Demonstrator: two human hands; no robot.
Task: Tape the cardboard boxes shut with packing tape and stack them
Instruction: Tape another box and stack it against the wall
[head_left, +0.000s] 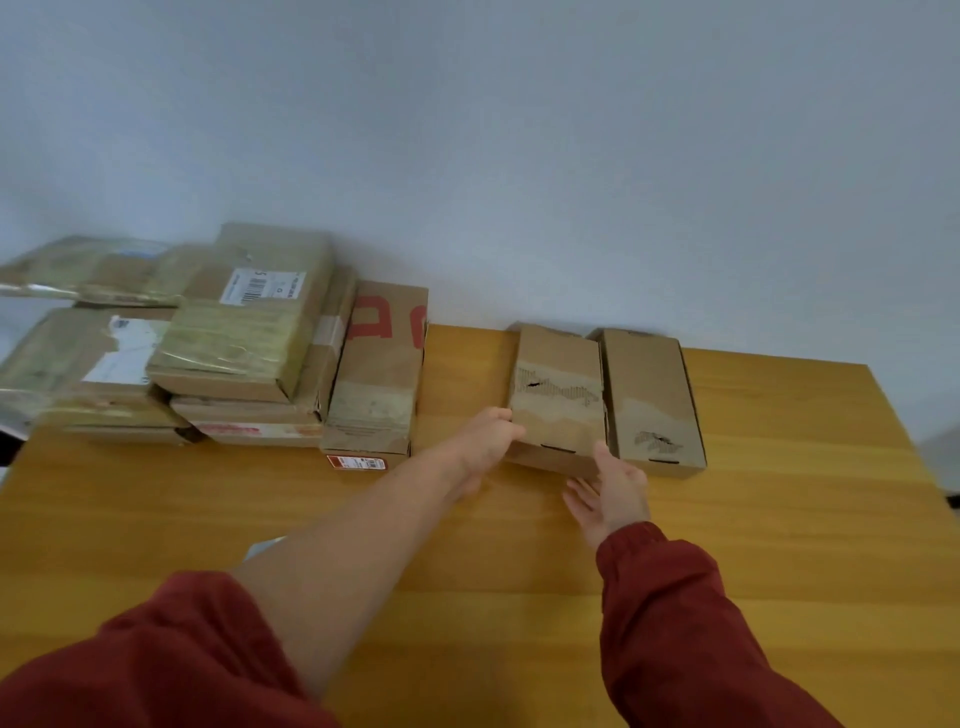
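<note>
Two narrow brown cardboard boxes stand side by side at the far edge of the wooden table. The left one has a torn patch on its lid. My left hand grips its near left corner, fingers curled round the edge. My right hand touches its near right corner with the thumb up against the side and the fingers spread. The second box sits just to the right, touching or nearly touching the first. No tape roll is in sight.
To the left rise stacks of taped boxes, one with a shipping label. A box with red lettering stands beside them. The wooden table stretches toward me; a grey wall lies behind.
</note>
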